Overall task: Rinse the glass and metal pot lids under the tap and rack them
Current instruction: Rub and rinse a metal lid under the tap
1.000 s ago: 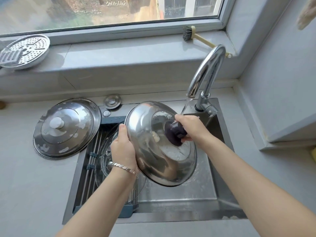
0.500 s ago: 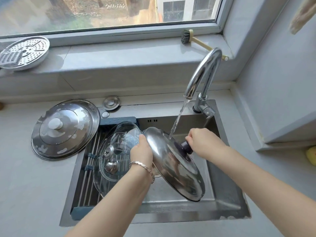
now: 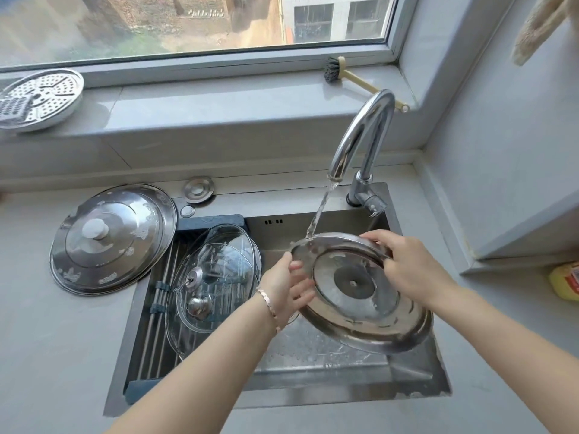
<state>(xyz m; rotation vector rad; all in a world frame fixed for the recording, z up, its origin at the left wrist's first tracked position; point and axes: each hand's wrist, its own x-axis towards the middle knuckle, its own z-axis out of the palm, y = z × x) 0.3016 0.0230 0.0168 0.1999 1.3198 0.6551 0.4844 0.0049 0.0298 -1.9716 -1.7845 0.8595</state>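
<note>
A grey counter [image 3: 47, 355] runs below the window sill [image 3: 219, 104], and the steel sink [image 3: 416, 386] set into it is where you are working. On the counter left of the sink lies the larger metal lid [image 3: 112, 239], knob up and flecked with suds, so I judge it unrinsed. The rack [image 3: 156, 333] spans the sink's left half, and two glass lids [image 3: 213, 277] lie on it, overlapping. The metal lid [image 3: 360, 292] you are rinsing hangs above the basin's right half. Its hollow side faces you and its far edge is highest. The tap [image 3: 363, 130] is running, and its water [image 3: 319, 211] strikes that far-left edge.

Your right hand [image 3: 407, 264] grips the far right rim, fingers curled over it. Your left hand [image 3: 282, 289] lays its fingers on the inner face at the left rim. The thumb is hidden behind the metal, so I cannot tell whether it pinches or only props.

To do this well, turn the lid through your hands like a wheel so each stretch of rim passes under the stream. Hold the tilt so the water sheets across the hollow and runs off the low edge into the basin. Wet steel is slippery, so let one hand hold firm while the other shifts. Pale flecks on the lower inner band want flushing before you rack it.
</note>
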